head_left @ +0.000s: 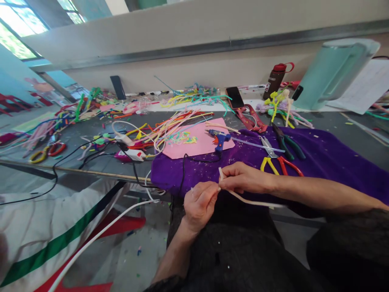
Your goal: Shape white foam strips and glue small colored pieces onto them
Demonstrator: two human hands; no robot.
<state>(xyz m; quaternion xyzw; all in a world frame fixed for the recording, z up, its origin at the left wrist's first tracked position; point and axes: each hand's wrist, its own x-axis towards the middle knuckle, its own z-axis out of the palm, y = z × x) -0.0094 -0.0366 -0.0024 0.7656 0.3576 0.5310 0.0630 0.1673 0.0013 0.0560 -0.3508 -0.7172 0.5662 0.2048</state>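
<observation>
Close to the table's front edge, my left hand (200,205) and my right hand (238,177) meet, both with pinched fingers. Between them is a cream pipe cleaner (253,201); its short end stands up above the right fingers, and its long tail runs off to the right beneath my right forearm. Fingertips hide the spot where the two hands come together. A purple cloth (173,172) lies just beyond. On it rest a blue glue gun (219,138), scissors (272,156) with red and yellow handles, and dark green pliers (288,142).
A pink sheet (179,152) carries small cut pieces. Colourful pipe cleaners (182,121) spread behind it. A white power strip (132,154) and black cables lie to the left. A phone (234,97), a brown bottle (274,80) and a teal jug (323,75) stand or lie at the back.
</observation>
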